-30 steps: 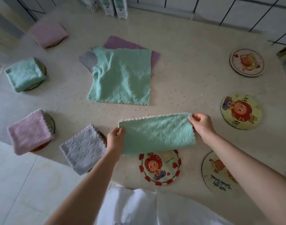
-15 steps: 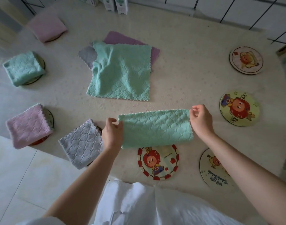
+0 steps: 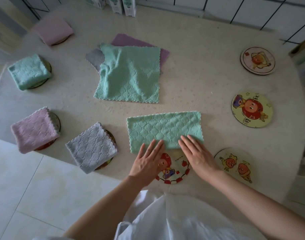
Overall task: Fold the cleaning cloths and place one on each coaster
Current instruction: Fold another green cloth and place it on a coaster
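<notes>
A green cloth [image 3: 163, 129], folded in half, lies flat on the table near the front edge. My left hand [image 3: 148, 161] and my right hand [image 3: 196, 155] lie flat with straight fingers, fingertips pressing on the cloth's near edge. Beneath both hands sits a red-bordered cartoon coaster [image 3: 174, 170], partly covered by the cloth. An unfolded green cloth [image 3: 131, 75] lies in the table's middle on a purple cloth [image 3: 131, 41] and a grey cloth [image 3: 94, 58]. Three bare coasters lie on the right: near [image 3: 234, 165], middle [image 3: 252, 110], far [image 3: 257, 60].
Folded cloths cover coasters on the left: grey [image 3: 91, 148], pink [image 3: 33, 130], green [image 3: 28, 73], pink at the far left [image 3: 53, 32]. White boxes [image 3: 129, 6] stand at the table's far edge. The round table's front edge [image 3: 113, 174] drops to a tiled floor.
Both hands held the folded green cloth by its two ends above the table. The cloth now lies on the table, and both hands have let go and press flat on its near edge.
</notes>
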`<state>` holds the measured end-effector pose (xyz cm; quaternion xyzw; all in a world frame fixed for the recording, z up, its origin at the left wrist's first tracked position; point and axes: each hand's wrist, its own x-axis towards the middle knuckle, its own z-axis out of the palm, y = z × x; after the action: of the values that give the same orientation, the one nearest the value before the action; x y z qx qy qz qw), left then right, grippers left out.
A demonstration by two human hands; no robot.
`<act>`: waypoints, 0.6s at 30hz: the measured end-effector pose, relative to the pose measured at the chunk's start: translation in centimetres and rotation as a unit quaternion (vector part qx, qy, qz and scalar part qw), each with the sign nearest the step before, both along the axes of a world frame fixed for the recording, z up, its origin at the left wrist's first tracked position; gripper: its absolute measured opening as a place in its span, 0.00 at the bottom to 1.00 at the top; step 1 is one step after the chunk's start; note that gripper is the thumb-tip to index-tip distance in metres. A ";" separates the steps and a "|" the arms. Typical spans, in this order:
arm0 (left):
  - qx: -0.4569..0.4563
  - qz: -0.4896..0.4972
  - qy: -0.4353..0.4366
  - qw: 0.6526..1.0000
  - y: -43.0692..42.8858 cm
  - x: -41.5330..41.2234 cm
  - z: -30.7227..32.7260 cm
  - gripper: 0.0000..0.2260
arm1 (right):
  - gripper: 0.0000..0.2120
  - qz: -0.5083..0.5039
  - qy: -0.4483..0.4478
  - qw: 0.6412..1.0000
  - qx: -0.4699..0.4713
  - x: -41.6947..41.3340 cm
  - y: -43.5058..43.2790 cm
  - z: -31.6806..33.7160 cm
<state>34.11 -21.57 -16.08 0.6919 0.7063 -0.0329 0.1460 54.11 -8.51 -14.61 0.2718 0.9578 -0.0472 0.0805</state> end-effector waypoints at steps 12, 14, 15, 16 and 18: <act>0.008 0.119 -0.004 0.993 -5.7 -3.7 1.0 0.27 | 0.45 -0.050 -0.102 0.993 -0.019 1.6 1.0 1.1; -0.001 0.134 -0.010 0.991 -5.4 -3.3 1.0 0.27 | 0.42 -0.054 -0.130 0.990 -0.018 0.6 1.2 1.4; -0.004 0.141 -0.011 0.990 -5.2 -3.2 1.0 0.27 | 0.41 -0.055 -0.140 0.988 -0.016 0.1 1.4 1.7; -0.008 0.146 -0.011 0.989 -5.1 -3.1 1.1 0.27 | 0.40 -0.059 -0.144 0.988 -0.014 -0.3 1.5 1.8; -0.011 0.147 -0.004 0.989 -5.0 -3.0 1.1 0.27 | 0.34 -0.068 -0.134 0.989 -0.006 -1.3 1.9 2.2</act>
<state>31.16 -26.59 -14.95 0.5791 0.7992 -0.0164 0.1600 52.78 -6.63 -12.45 0.3393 0.9174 -0.0215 0.2069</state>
